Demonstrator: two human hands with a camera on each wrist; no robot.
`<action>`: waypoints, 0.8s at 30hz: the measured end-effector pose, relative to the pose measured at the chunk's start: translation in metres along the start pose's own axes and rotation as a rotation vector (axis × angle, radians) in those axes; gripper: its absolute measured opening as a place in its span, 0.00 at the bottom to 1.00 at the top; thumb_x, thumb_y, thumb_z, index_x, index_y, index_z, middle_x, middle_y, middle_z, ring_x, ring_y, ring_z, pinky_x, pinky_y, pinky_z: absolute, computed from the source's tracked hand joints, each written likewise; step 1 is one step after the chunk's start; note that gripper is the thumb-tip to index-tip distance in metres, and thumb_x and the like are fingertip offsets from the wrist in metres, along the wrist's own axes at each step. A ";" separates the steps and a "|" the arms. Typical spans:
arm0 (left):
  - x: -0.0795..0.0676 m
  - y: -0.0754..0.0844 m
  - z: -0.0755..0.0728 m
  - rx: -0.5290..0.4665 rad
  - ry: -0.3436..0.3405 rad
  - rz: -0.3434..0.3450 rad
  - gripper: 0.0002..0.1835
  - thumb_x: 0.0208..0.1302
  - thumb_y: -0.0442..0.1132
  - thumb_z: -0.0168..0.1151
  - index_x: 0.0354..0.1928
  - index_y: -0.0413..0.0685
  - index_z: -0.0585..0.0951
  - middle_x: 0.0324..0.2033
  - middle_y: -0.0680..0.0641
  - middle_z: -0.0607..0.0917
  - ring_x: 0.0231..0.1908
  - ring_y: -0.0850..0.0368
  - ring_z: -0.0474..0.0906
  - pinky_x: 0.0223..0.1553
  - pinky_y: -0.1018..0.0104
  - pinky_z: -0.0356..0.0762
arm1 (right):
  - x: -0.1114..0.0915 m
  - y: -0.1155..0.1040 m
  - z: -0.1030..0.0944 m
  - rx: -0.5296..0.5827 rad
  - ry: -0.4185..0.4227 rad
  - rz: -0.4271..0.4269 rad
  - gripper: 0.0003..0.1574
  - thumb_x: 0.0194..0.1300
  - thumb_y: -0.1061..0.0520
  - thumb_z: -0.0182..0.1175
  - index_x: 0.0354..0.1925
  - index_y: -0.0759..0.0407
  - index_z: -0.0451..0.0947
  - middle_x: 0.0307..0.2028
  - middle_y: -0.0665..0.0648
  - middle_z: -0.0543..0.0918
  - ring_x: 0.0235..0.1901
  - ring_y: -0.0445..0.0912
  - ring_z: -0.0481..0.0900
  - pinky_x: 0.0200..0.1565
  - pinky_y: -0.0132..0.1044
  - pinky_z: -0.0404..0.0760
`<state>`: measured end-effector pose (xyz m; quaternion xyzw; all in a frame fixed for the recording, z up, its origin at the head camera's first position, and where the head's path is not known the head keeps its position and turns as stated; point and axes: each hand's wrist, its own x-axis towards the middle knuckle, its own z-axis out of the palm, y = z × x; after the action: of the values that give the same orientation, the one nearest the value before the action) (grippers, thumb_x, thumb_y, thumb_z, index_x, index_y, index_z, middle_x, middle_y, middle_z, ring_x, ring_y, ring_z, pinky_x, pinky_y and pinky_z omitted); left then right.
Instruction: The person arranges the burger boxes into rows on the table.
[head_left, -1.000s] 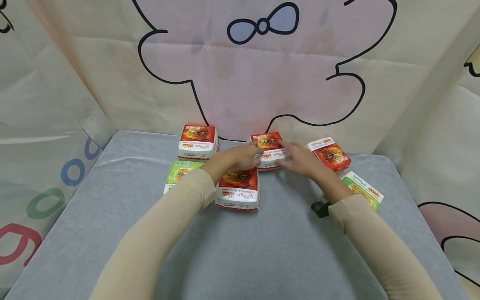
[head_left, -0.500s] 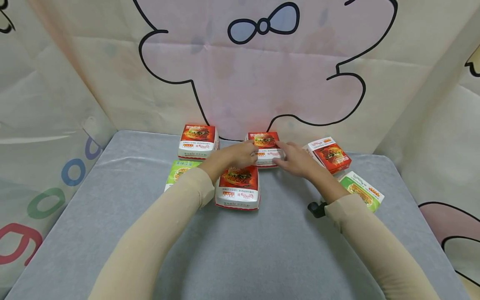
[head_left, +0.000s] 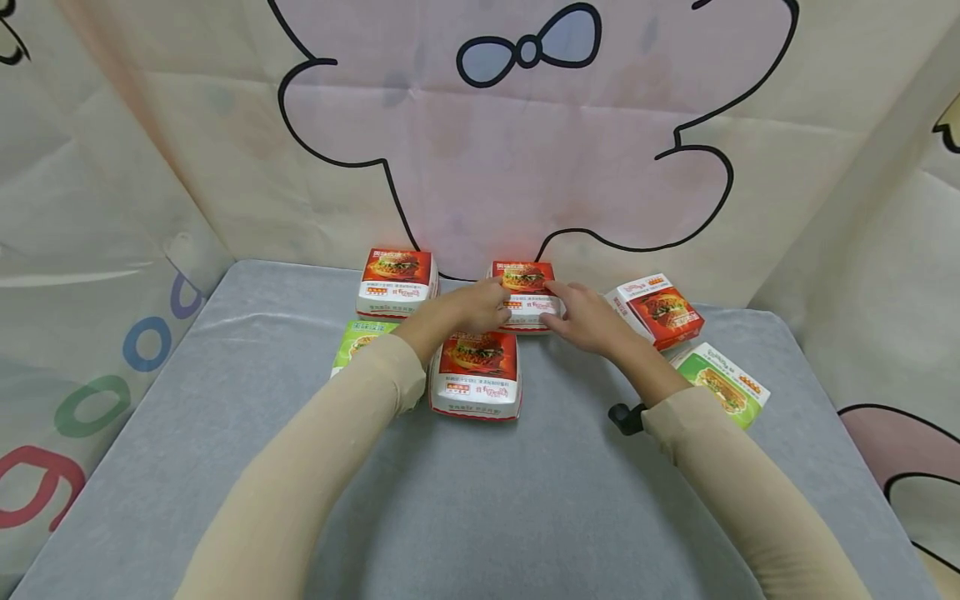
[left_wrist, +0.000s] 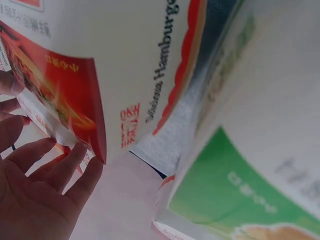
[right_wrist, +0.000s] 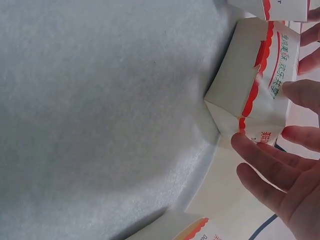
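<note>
At the back middle of the table, a red-and-white hamburger box (head_left: 522, 277) stands between both hands in the head view. My left hand (head_left: 478, 307) grips its left side, and my right hand (head_left: 588, 318) its right side. In the right wrist view the thumb lies on the box's front (right_wrist: 250, 75) and the fingers curve round its side. Just in front stands another red hamburger box (head_left: 477, 379), under the left hand; in the left wrist view its printed side (left_wrist: 135, 65) fills much of the frame. A green box (head_left: 362, 340) is partly covered by the left forearm.
Another red hamburger box (head_left: 396, 283) stands at the back left. To the right, a tilted red box (head_left: 663, 312) and a green box (head_left: 723, 387) lie near the right forearm. The grey table (head_left: 517, 517) ends at a printed curtain (head_left: 480, 192) behind the boxes.
The hamburger box between the hands has slid a little to the left, toward the front red box. Both hands have moved left with it.
</note>
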<state>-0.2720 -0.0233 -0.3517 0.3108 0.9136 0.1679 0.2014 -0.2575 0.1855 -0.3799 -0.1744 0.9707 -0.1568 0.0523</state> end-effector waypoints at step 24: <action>-0.009 -0.015 -0.006 -0.004 0.007 -0.014 0.13 0.68 0.42 0.49 0.26 0.46 0.73 0.23 0.49 0.70 0.22 0.58 0.65 0.26 0.67 0.65 | 0.007 -0.014 0.007 0.006 0.012 -0.034 0.38 0.63 0.47 0.58 0.67 0.57 0.60 0.56 0.63 0.72 0.42 0.50 0.73 0.42 0.46 0.73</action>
<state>-0.2758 -0.0416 -0.3505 0.3032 0.9162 0.1693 0.2000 -0.2587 0.1687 -0.3826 -0.1896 0.9674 -0.1617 0.0443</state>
